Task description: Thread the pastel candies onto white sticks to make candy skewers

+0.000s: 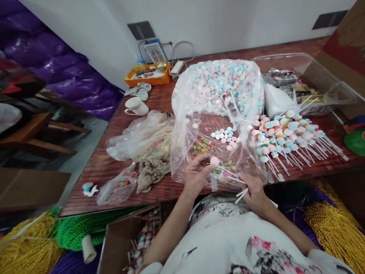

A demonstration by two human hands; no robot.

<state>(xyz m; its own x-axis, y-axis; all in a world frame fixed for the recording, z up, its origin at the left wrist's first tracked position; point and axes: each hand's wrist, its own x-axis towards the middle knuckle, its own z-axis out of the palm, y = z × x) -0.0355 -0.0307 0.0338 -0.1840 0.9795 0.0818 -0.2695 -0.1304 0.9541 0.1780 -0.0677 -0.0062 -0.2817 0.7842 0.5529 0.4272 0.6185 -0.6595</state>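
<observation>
Between the fingertips of my left hand (197, 173) is a pink marshmallow-like piece (214, 161), and a white stick runs from it toward the right. My right hand (252, 190) grips several thin white sticks (242, 193) and is at the far end of that stick. Under both hands lies a clear plastic bag (182, 163). On it are colourful small rings (202, 147) and loose pastel marshmallow-like pieces (225, 134). The bag's back part is full of pink, blue and white pieces (216, 82). Finished-looking threaded sticks (291, 133) lie piled to the right.
A clear plastic tub (339, 91) with packets stands back right, beside a cardboard box (342, 57). On the left are a white mug (137, 106), an orange tray (148, 78), a crumpled cloth (152, 173) and plastic bags (139, 137). An open box (114, 243) sits below the table edge.
</observation>
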